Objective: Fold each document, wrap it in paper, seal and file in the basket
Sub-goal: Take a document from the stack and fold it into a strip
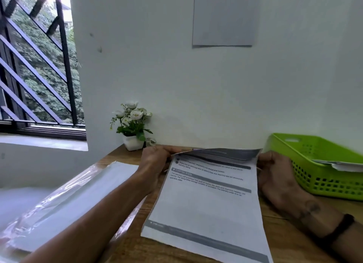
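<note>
A printed document [208,203] lies on the wooden table [290,243] in front of me, its far edge curled up and toward me. My left hand [155,160] pinches the far left corner of that sheet. My right hand [273,168] pinches the far right corner. A green plastic basket [322,176] stands at the right with a white wrapped packet [337,164] inside. A stack of white wrapping paper in clear plastic [64,202] lies at the left.
A small white pot of white flowers [133,125] stands at the back against the wall. A sheet of paper [224,17] hangs on the wall above. A barred window [37,66] is at the left.
</note>
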`<state>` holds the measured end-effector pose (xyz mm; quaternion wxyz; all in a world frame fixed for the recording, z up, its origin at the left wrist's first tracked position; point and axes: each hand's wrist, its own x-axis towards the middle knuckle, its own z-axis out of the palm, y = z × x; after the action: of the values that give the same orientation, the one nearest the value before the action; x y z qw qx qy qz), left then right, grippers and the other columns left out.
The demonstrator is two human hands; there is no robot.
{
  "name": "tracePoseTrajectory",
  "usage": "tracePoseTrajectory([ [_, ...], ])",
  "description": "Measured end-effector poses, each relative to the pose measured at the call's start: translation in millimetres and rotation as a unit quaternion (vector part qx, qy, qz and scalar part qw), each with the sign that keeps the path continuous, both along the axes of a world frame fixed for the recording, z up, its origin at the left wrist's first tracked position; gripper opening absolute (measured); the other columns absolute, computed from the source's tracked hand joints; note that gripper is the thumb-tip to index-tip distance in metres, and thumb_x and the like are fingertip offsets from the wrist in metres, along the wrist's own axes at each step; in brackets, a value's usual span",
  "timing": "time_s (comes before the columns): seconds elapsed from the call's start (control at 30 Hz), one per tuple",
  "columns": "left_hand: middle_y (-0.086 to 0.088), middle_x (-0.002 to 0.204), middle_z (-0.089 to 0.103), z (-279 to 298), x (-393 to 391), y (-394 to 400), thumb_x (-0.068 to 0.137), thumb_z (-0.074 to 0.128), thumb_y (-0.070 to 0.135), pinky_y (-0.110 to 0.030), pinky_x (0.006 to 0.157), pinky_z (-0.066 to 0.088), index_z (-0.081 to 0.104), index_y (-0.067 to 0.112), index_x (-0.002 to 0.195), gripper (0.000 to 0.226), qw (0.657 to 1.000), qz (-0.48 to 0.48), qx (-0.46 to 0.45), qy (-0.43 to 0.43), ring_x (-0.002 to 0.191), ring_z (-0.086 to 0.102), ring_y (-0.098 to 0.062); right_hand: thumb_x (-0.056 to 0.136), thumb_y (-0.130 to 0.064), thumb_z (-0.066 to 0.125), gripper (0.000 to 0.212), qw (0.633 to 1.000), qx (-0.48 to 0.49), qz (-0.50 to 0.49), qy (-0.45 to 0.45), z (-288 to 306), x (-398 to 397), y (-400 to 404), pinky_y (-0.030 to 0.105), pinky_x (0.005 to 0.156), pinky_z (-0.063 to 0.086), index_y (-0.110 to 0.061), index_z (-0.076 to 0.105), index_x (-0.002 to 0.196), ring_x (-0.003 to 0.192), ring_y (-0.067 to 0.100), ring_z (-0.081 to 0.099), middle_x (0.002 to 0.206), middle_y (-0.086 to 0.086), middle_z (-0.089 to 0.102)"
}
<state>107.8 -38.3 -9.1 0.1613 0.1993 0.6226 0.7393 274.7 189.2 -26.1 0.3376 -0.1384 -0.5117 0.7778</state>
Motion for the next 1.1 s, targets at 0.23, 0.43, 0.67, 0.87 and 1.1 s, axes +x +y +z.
tracePoseTrajectory([
  [0.23, -0.023, 0.092, 0.078, 0.8, 2.3, -3.5, 0.093, 0.065, 0.028, -0.047, 0.085, 0.059, 0.082, 0.007, 0.076, 0.032, 0.996, -0.028, 0.011, -0.078, 0.082, 0.074, -0.037, 0.093, -0.048, 0.065, 0.057, 0.999, 0.026, -0.010, -0.043, 7.2, 3.5, -11.1, 0.041, 0.086, 0.054, 0.002, 0.073, 0.119, 0.098, 0.032, 0.065, 0.109, 0.020, 0.073],
  [0.43, -0.020, 0.103, 0.078, -9.0, -5.3, 0.7, 0.080, 0.086, 0.004, -0.043, 0.082, 0.065, 0.080, 0.009, 0.098, 0.020, 0.999, 0.030, 0.011, -0.022, 0.085, 0.077, -0.031, 0.091, -0.036, 0.071, 0.045, 0.988, 0.079, 0.079, -0.109, 3.8, 6.8, -13.4, 0.052, 0.110, 0.048, -0.005, 0.072, 0.124, 0.115, 0.034, 0.067, 0.125, 0.018, 0.073],
  [0.67, -0.017, 0.112, 0.077, -6.4, -7.6, 1.8, 0.079, 0.087, 0.009, -0.055, 0.091, 0.061, 0.073, 0.011, 0.121, 0.044, 0.996, -0.035, 0.041, -0.066, 0.101, 0.076, -0.038, 0.078, 0.003, 0.079, 0.053, 0.984, 0.147, 0.034, -0.092, -3.1, 7.0, -14.1, 0.049, 0.098, 0.056, -0.006, 0.067, 0.128, 0.107, 0.037, 0.074, 0.116, 0.015, 0.077],
  [0.87, -0.009, 0.110, 0.080, -6.6, -0.1, 1.3, 0.088, 0.078, 0.006, -0.049, 0.096, 0.060, 0.072, 0.014, 0.122, 0.035, 0.985, -0.140, -0.098, 0.021, 0.105, 0.076, -0.031, 0.082, 0.001, 0.079, 0.037, 0.987, 0.143, -0.024, -0.065, -0.7, 9.3, -8.3, 0.050, 0.092, 0.057, -0.004, 0.068, 0.117, 0.091, 0.034, 0.078, 0.107, 0.014, 0.079],
  [1.1, -0.016, 0.106, 0.079, -6.5, -5.9, 1.0, 0.090, 0.066, -0.008, -0.050, 0.090, 0.062, 0.076, 0.006, 0.109, 0.026, 0.993, -0.083, -0.076, -0.024, 0.098, 0.076, -0.035, 0.083, 0.001, 0.077, 0.028, 0.982, 0.175, -0.035, -0.062, 0.7, 8.0, -5.5, 0.041, 0.083, 0.063, -0.006, 0.074, 0.110, 0.089, 0.030, 0.078, 0.104, 0.013, 0.080],
])
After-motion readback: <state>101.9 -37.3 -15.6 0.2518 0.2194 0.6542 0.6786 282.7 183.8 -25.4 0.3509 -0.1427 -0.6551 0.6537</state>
